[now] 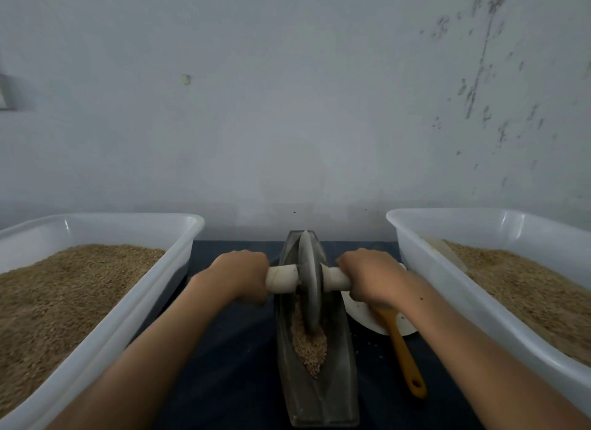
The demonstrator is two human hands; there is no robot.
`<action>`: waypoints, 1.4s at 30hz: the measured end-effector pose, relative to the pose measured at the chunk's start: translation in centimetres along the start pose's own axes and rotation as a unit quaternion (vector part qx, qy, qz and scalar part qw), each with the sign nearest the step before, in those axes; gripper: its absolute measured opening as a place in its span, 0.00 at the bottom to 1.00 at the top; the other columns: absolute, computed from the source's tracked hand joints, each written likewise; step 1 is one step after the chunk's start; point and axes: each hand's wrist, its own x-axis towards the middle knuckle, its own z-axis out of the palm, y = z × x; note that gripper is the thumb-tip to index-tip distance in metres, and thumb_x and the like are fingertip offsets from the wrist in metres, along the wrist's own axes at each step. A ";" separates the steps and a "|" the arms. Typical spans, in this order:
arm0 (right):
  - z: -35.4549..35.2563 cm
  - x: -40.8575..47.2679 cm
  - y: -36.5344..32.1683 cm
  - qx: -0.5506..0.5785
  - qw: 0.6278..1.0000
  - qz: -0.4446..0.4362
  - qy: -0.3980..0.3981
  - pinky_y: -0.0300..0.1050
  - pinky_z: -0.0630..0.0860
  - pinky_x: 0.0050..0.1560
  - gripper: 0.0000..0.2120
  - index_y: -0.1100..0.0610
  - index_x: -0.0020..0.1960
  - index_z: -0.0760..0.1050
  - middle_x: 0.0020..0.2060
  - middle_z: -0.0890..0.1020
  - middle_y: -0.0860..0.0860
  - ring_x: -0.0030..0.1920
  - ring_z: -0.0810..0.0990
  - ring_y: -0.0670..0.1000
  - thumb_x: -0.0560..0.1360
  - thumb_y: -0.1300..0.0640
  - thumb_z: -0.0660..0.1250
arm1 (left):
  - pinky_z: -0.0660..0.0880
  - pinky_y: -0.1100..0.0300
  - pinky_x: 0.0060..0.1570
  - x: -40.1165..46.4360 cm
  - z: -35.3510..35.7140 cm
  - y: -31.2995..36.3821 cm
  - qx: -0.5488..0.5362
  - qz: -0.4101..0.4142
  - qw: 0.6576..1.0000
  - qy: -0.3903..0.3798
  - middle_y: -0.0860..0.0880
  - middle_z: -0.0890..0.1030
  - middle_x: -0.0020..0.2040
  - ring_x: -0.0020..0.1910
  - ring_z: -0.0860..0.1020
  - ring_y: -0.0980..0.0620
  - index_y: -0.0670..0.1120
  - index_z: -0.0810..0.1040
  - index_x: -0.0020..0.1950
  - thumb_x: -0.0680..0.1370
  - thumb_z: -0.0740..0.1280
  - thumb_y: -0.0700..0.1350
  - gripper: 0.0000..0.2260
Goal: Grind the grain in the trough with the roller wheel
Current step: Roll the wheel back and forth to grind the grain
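Note:
A dark boat-shaped trough point(335, 381) lies lengthwise on the dark cloth in front of me. Brown grain point(309, 346) fills its groove toward the near end. The grey roller wheel point(309, 279) stands upright in the groove, in the trough's far half. A pale wooden axle handle point(283, 278) passes through the wheel. My left hand point(238, 274) grips the axle's left end and my right hand point(371, 274) grips its right end, knuckles up. The wheel hides the grain under it.
Two big white plastic tubs of brown grain flank the trough, one at the left point(134, 308) and one at the right point(447, 285). A white plate point(361, 314) with a yellow-handled tool point(406, 359) lies right of the trough. A pale wall stands close behind.

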 end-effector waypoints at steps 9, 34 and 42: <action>-0.3 -0.1 -0.2 0.015 0.999 0.009 -0.032 0.43 0.69 0.42 0.14 0.57 0.59 0.73 0.50 0.79 0.54 0.47 0.78 0.53 0.73 0.62 0.67 | 0.69 0.58 0.41 0.1 0.1 0.3 0.014 -0.023 1.000 0.013 0.49 0.78 0.47 0.44 0.76 0.50 0.45 0.74 0.57 0.71 0.70 0.47 0.16; 0.5 0.7 -0.6 0.002 0.998 0.048 0.033 0.45 0.67 0.44 0.14 0.55 0.59 0.72 0.51 0.79 0.53 0.50 0.77 0.54 0.74 0.63 0.64 | 0.68 0.57 0.42 0.6 1.1 0.2 0.035 -0.022 0.991 0.131 0.49 0.79 0.50 0.49 0.77 0.48 0.49 0.74 0.55 0.73 0.67 0.47 0.12; 0.5 0.5 -0.6 0.002 0.998 0.048 0.042 0.45 0.68 0.45 0.13 0.55 0.58 0.72 0.52 0.79 0.53 0.51 0.78 0.54 0.74 0.62 0.66 | 0.69 0.58 0.43 0.6 0.9 0.1 0.038 -0.012 0.992 0.119 0.48 0.79 0.51 0.49 0.78 0.48 0.48 0.74 0.56 0.73 0.67 0.47 0.13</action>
